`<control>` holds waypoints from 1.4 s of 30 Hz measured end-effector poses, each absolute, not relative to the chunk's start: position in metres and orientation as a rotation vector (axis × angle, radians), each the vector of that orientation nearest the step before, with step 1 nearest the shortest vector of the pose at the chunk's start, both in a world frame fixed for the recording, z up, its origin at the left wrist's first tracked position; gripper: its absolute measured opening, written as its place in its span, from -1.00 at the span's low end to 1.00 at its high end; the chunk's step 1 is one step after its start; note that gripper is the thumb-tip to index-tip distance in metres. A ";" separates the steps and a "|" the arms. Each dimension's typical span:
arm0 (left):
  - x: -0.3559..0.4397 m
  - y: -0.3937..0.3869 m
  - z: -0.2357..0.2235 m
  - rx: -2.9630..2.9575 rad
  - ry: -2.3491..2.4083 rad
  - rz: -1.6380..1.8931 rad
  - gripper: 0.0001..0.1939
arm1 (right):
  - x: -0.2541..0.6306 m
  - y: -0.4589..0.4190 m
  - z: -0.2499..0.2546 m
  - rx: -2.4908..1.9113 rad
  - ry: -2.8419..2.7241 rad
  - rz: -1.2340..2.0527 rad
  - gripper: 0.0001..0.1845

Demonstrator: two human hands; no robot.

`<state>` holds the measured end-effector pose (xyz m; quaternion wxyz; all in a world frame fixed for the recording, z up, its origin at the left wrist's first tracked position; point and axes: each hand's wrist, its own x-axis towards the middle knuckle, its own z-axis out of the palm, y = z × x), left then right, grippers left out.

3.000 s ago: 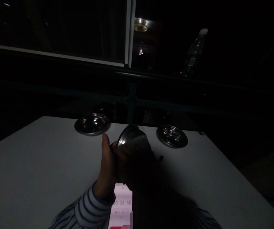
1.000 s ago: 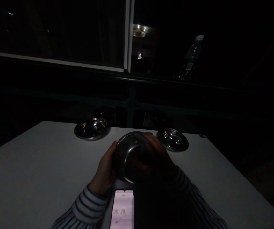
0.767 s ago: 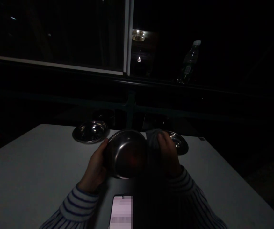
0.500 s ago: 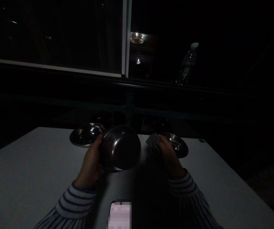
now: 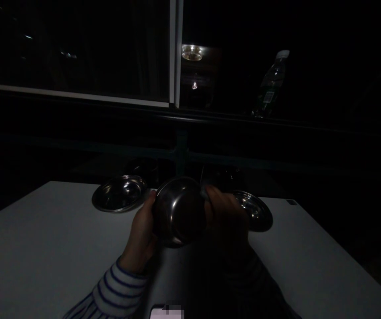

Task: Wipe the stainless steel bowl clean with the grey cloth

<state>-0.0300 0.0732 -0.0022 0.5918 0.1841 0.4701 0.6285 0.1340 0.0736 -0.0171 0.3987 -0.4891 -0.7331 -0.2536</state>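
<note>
A shiny metal bowl (image 5: 180, 212) is held up above the table, tilted so that its underside faces me. My left hand (image 5: 140, 235) is closed on its left side, thumb on the near outer wall. My right hand (image 5: 227, 212) is at the bowl's right rim, fingers bent round a grey cloth (image 5: 204, 191). Only a dim scrap of the cloth shows; the hand hides the remainder. Behind the bowl to the left lies a shallow metal dish (image 5: 119, 193). Another metal dish (image 5: 257, 210) sits partly behind my right hand.
The white table (image 5: 60, 248) has a phone (image 5: 167, 313) at its near edge. A plastic bottle (image 5: 272, 84) stands beyond, by the window frame (image 5: 174, 53). Dark objects behind the table's far edge are hard to make out.
My right hand has moved left with the cloth, from beside the bowl to its right rim. The bowl and my left hand have shifted slightly right. The view has tilted a little.
</note>
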 end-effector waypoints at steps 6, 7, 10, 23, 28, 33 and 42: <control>-0.036 0.083 -0.014 0.518 1.132 1.531 -0.74 | 0.121 0.073 -0.034 -1.028 -2.057 -0.440 -0.55; -0.038 0.084 -0.015 0.532 1.142 1.549 -0.72 | 0.121 0.074 -0.037 -1.031 -2.084 -0.375 -0.55; -0.039 0.083 -0.014 0.546 1.157 1.564 -0.69 | 0.122 0.078 -0.041 -1.002 -2.114 -0.244 -0.62; -0.036 0.073 -0.009 0.401 1.115 1.390 -0.77 | 0.130 0.064 -0.051 -0.937 -2.171 -0.479 -0.54; -0.041 0.075 -0.007 0.443 1.100 1.399 -0.78 | 0.139 0.058 -0.021 -1.009 -2.025 -0.567 -0.64; -0.044 0.076 -0.003 0.481 1.046 1.424 -0.80 | 0.145 0.045 0.009 -1.061 -1.998 -0.686 -0.73; -0.040 0.070 -0.005 0.658 1.121 1.513 -0.67 | 0.137 0.046 -0.010 -1.010 -2.032 -0.848 -0.73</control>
